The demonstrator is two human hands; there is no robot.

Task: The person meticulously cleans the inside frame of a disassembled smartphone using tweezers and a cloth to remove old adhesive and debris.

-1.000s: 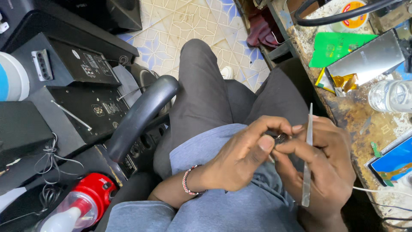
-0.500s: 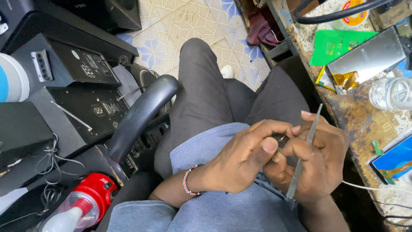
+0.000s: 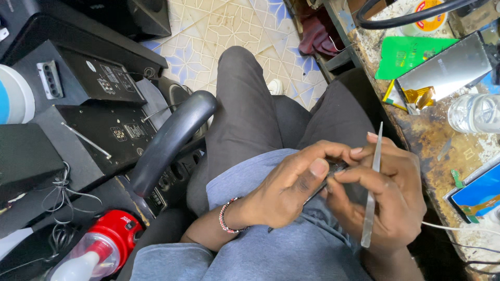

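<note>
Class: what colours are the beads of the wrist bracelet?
Red and white bracelet, on the left wrist, head view.

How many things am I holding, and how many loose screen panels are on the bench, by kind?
Small dark device, gripped by left hand and right hand: 1
Thin metal pry tool, in right hand: 1
Screen panels on bench: 2
Total: 4
</note>
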